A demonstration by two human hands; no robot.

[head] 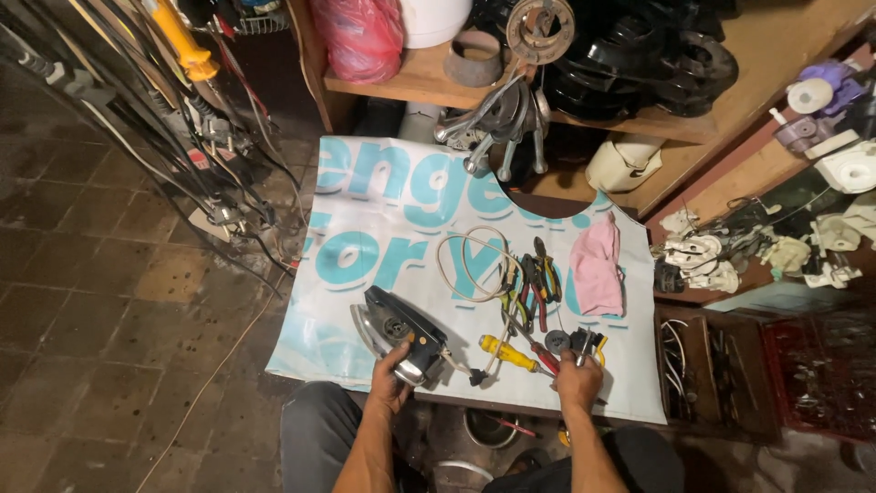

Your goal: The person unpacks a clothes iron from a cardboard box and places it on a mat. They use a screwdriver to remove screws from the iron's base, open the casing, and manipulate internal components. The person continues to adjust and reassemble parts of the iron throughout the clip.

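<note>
Cluttered workshop floor held a printed banner (383, 201) as work surface. Left hand (391, 382) clasped the clothes iron (401, 336) at its rear; right hand (578, 382) pinched a small black tool (584, 345). Tugging the iron's cord (470, 265) might have dragged the pliers (534, 288) and yellow-handled screwdriver (508, 353) off.

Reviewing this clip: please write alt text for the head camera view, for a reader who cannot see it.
Seen from above, a person's left hand grips a black and silver clothes iron on a printed banner spread on the floor, while the right hand touches small tools. A yellow-handled screwdriver, pliers, a coiled cord and a pink cloth lie nearby.
</note>
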